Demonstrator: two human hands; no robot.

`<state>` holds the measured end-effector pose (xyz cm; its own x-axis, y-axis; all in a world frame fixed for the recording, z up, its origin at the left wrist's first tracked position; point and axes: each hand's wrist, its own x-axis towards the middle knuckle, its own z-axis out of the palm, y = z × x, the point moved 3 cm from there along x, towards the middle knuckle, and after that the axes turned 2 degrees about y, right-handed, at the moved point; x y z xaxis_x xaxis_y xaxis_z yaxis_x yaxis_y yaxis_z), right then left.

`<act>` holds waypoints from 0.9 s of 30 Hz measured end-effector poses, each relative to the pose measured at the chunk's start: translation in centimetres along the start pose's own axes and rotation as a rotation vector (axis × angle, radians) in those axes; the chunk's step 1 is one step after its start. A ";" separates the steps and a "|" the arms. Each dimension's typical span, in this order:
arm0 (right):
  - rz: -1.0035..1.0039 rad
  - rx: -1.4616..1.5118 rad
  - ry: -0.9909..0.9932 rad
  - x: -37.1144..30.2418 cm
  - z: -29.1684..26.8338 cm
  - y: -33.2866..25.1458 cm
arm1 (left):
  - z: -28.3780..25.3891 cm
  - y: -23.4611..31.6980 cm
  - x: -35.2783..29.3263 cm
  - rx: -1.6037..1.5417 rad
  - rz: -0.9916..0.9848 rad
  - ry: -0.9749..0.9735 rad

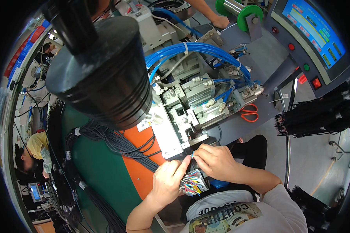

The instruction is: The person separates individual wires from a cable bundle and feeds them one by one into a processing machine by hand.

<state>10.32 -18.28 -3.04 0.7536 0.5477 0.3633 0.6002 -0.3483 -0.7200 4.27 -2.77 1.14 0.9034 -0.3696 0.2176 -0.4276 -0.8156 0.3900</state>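
Note:
In front of the machine's near end, my two hands meet at a few thin blue and white wires. My left hand is closed, its index fingertip pressed near these wires; its grip is partly hidden. From the other side, my right hand pinches the wires between thumb and fingers. Just below them sits a clump of multicoloured wire ends against a pale, shiny surface. A bundle of dark cables runs from the left toward my left hand. The metal machine stands directly beyond my fingers.
A large black cone-shaped hood hangs at upper left. Orange scissors lie right of the machine. Blue air hoses arch over it. A control screen stands at far right, near hanging black cables. Another person's arm shows beyond.

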 end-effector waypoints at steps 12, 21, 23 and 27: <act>-0.157 -0.248 -0.019 0.5 -0.3 -1.0 | -0.3 0.9 1.0 0.218 0.125 -0.182; -0.044 0.034 0.074 0.6 -0.1 0.5 | -0.1 0.4 0.9 0.230 0.153 -0.179; -0.051 0.012 0.043 0.6 -0.2 0.4 | -0.2 0.4 0.9 0.225 0.147 -0.172; 0.082 0.135 -0.122 1.2 -0.4 0.9 | -0.5 0.6 1.5 0.235 0.096 -0.173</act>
<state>11.91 -18.24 -3.01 0.7555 0.6125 0.2323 0.4909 -0.2945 -0.8200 5.36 -3.62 2.17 0.8603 -0.5034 0.0802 -0.5096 -0.8468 0.1525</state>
